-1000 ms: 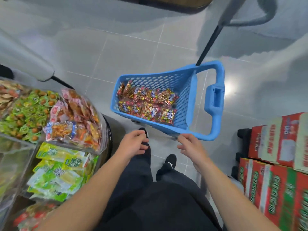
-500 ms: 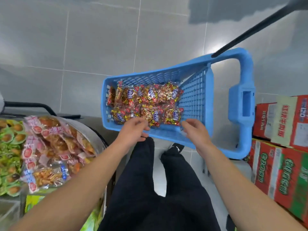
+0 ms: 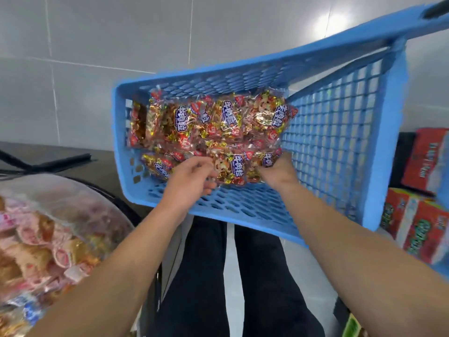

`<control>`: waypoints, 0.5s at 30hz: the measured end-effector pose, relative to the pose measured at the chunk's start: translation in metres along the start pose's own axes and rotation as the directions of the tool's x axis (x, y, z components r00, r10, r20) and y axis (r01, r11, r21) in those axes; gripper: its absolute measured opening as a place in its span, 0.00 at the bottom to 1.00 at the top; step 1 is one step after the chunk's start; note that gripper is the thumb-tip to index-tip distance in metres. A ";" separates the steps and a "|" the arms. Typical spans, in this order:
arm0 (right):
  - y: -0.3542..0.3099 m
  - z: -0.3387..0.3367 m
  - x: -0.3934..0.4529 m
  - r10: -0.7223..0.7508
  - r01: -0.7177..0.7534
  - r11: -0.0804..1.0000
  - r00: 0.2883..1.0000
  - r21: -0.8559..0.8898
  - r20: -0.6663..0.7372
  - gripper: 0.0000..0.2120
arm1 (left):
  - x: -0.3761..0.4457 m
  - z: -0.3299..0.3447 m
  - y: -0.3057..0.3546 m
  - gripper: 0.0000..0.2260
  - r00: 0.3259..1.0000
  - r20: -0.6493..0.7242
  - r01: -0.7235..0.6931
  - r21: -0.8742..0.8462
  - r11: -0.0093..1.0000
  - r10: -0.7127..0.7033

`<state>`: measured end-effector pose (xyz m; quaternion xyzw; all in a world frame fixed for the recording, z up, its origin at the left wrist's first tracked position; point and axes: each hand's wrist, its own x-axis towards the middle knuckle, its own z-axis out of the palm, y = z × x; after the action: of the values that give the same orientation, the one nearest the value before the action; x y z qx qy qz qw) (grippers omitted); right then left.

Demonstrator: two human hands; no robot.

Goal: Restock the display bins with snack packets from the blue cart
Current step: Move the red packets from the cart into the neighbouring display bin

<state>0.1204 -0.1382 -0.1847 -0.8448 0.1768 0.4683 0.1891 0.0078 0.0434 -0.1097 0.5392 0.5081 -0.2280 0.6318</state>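
Observation:
The blue cart stands in front of me, its mesh basket holding several red and gold snack packets. Both my hands are inside the basket at its near side. My left hand curls its fingers round the left edge of a near packet. My right hand grips the right side of the same cluster of packets, fingers tucked under them. A clear display bin with pink and brown snack packets sits at the lower left.
Red and green cartons are stacked on the right, close to the cart. My dark trouser legs fill the lower middle. Grey tiled floor lies beyond the cart. A black bar lies left of it.
My head has come much closer to the cart. Both hands moved from the cart's near rim into the basket and took hold of the near packets.

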 end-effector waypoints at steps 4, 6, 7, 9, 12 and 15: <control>0.008 0.011 0.005 0.005 -0.013 0.989 0.998 -0.144 -0.058 0.25 | 0.004 -0.001 -0.005 0.06 1.000 -0.006 -0.005 -0.015 1.000 0.005; 0.011 0.008 0.004 0.043 -0.043 0.999 0.999 -0.021 -0.024 0.14 | 0.004 -0.003 -0.005 0.06 1.000 -0.009 -0.018 -0.029 0.999 0.018; 0.011 0.005 0.003 0.052 -0.051 0.996 0.999 0.066 -0.015 0.12 | 0.003 -0.004 -0.005 0.06 1.000 -0.007 -0.023 -0.029 0.999 0.022; 0.010 -0.003 -0.002 0.034 -0.026 0.984 0.999 0.178 -0.043 0.10 | 0.002 -0.005 -0.004 0.07 1.000 -0.005 -0.028 -0.025 0.999 0.028; 0.009 -0.020 -0.018 -0.101 0.121 0.986 0.980 0.111 -0.171 0.11 | 0.000 -0.004 -0.003 0.06 0.999 -0.007 -0.034 -0.028 0.999 0.034; 0.006 -0.042 -0.043 -0.246 0.287 0.936 0.947 0.202 -0.207 0.08 | -0.004 -0.003 0.000 0.06 0.999 -0.004 -0.037 -0.030 0.999 0.037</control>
<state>0.1263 -0.1585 -0.1285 -0.8719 0.1292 0.3371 0.3308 0.0050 0.0454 -0.1064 0.5392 0.5024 -0.2075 0.6432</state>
